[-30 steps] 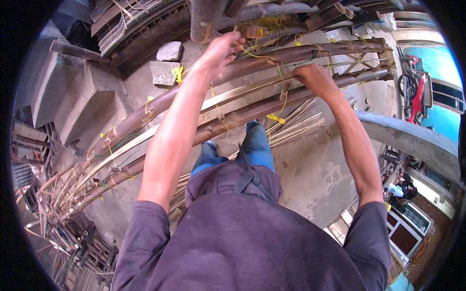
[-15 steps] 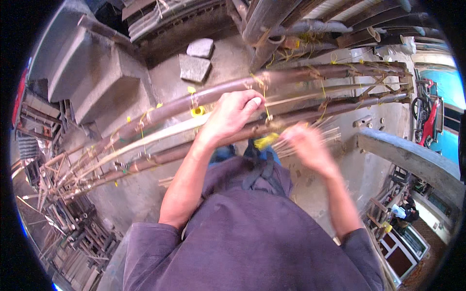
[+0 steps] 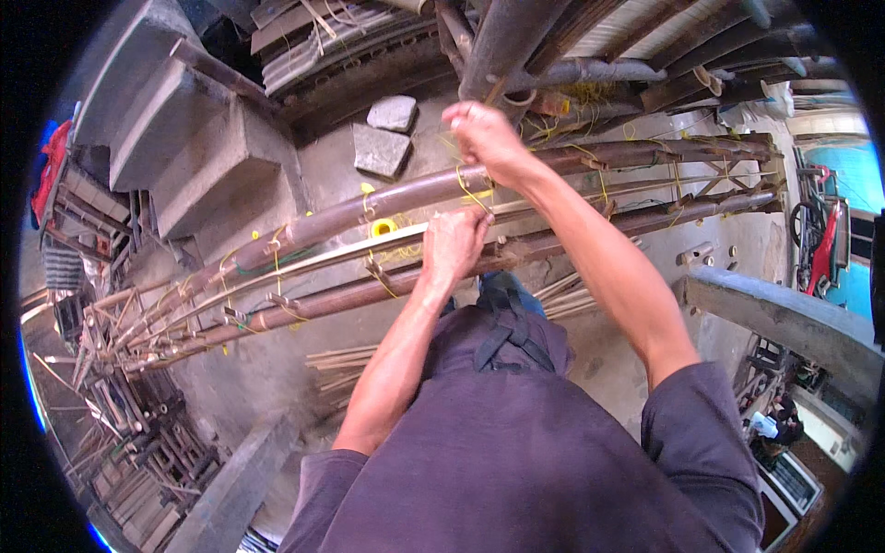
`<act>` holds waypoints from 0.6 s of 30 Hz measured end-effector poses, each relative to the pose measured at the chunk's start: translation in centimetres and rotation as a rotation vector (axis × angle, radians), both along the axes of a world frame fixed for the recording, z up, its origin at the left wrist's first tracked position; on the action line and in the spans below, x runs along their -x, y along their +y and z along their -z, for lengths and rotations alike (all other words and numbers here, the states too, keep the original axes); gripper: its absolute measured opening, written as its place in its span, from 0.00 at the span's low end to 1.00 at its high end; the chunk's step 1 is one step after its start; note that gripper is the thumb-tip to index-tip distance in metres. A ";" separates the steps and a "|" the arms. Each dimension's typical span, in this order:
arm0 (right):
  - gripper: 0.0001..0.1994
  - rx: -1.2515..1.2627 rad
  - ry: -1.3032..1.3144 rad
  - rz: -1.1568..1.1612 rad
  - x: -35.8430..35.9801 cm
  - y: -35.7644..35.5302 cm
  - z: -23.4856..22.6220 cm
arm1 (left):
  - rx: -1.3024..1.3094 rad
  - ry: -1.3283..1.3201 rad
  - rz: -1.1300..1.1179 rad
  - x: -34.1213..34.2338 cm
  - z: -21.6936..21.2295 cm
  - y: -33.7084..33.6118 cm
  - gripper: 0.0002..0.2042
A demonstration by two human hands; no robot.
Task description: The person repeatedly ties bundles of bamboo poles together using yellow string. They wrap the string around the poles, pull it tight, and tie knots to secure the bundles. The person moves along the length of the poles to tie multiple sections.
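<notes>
From the head view, my left hand (image 3: 454, 247) is curled, pinching thin yellow twine (image 3: 472, 196) against the lower of two long brown bamboo poles (image 3: 350, 210); my right hand (image 3: 484, 134) is clenched on the twine above the upper pole; one yellow twine spool (image 3: 383, 227) sits between the poles.

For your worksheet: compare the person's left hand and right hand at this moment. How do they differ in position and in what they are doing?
The left hand sits lower and nearer the body, closed on the lower brown pole; the right hand is raised farther out, above the upper brown pole. The left arm is bent; the right arm is stretched. Both seem to hold the same yellow string, which runs between them.
</notes>
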State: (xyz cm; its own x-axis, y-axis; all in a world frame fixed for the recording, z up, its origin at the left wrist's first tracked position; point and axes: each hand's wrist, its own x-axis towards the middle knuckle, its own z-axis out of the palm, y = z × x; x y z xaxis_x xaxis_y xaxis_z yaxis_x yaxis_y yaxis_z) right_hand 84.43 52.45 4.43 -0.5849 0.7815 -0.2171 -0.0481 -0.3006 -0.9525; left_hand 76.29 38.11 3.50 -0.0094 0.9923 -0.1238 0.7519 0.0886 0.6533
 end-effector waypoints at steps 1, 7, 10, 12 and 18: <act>0.11 -0.012 -0.010 -0.029 -0.6 -2.9 -5.2 | 0.017 0.054 -0.007 0.3 0.9 -1.2 0.11; 0.09 -0.397 -0.478 -0.586 -6.3 -17.6 4.8 | 0.198 -0.127 -0.104 0.2 -2.0 -0.2 0.13; 0.10 -0.338 -0.465 -0.717 -4.3 -18.2 4.4 | 0.213 -0.885 -0.156 1.0 -4.4 4.6 0.12; 0.08 -0.542 -0.526 -0.648 -6.5 -18.6 5.1 | 0.302 -0.770 -0.163 1.5 -4.4 9.7 0.10; 0.09 -0.918 -0.306 -0.377 -8.8 -18.1 4.8 | 0.645 -0.656 -0.252 4.4 5.8 14.7 0.12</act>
State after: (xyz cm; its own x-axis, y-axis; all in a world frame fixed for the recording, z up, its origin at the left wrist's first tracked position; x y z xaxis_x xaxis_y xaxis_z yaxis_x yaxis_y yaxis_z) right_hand 93.24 34.34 -0.42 -0.8456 0.4991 0.1893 0.1807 0.6014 -0.7782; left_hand 71.90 52.79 -2.28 0.0520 0.7090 -0.7033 0.1623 0.6889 0.7064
